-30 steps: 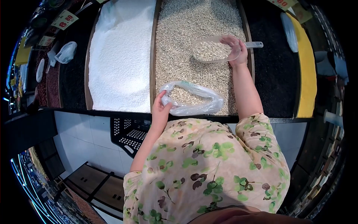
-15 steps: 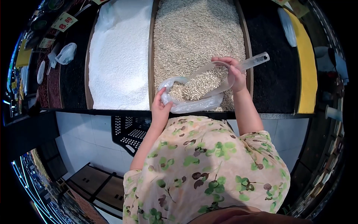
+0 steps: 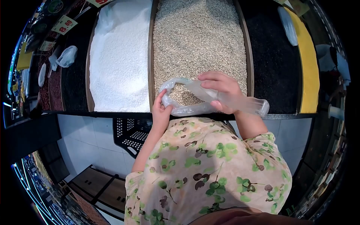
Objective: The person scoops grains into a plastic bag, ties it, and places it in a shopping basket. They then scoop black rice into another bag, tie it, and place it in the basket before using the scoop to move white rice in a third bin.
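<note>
A clear plastic bag (image 3: 193, 109) sits at the front of the bin of pale grain (image 3: 198, 41), its mouth spread wide. My left hand (image 3: 161, 111) pinches the bag's left rim between thumb and fingers. Grain (image 3: 187, 95) shows inside the opening. In my right hand (image 3: 224, 88) is a clear plastic scoop (image 3: 198, 90), tipped so its mouth points left into the bag. My fingers wrap over the scoop body, hiding part of it, and its handle sticks out to the right, slightly blurred.
Left of the pale grain lies a bin of white grain (image 3: 122, 75), and on the right a black-filled bin (image 3: 273, 75) and a yellow one (image 3: 310, 78). Wooden dividers (image 3: 151, 56) separate them. A black basket (image 3: 129, 133) stands below the counter edge. Loose plastic bags (image 3: 67, 56) lie farther left.
The scoop, full and facing up before, is now tipped over into the bag, and its handle has swung down toward me. My right hand has rolled over it; my left stays put.
</note>
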The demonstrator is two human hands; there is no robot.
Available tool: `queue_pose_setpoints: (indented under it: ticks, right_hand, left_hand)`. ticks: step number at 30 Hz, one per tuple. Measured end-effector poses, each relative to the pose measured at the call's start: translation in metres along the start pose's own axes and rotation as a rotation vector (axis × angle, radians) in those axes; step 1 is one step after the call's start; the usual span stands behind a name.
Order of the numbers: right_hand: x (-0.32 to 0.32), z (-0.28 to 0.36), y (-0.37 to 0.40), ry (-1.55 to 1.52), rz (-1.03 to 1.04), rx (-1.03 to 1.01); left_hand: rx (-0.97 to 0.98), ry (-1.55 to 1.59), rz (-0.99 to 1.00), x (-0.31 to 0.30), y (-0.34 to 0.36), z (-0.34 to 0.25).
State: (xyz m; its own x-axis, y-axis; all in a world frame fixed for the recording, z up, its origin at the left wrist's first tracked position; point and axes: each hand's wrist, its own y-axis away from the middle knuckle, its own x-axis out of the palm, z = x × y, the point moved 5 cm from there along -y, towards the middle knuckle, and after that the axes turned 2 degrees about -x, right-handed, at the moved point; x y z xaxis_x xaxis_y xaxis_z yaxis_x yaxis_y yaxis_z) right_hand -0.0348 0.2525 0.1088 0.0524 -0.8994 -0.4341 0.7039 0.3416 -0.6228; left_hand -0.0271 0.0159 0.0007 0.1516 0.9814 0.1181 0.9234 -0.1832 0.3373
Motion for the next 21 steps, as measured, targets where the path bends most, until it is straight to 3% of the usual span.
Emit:
queue_pose_setpoints:
  ticks: [1,7,13,17,21]
  right_hand:
    - [-0.006,-0.002,0.003,-0.014,-0.011,0.048]
    - [-0.065,-0.039,0.039,-0.295,-0.541,0.587]
    - [-0.066,-0.093,0.080,-0.274,-0.809,0.981]
    - [-0.032,-0.142,0.078,-0.498,-0.985,0.860]
    - [-0.006,-0.181,0.052,-0.459,-1.065,0.824]
  left_hand:
    - [-0.002,-0.012,-0.004,-0.002,-0.001,0.003]
    - [-0.029,-0.047,-0.013,-0.004,-0.003,0.005]
    - [-0.026,-0.033,-0.012,-0.003,-0.009,0.008]
    - [-0.033,-0.031,-0.005,-0.004,-0.010,0.010]
    - [-0.070,-0.033,-0.006,-0.005,-0.010,0.010]
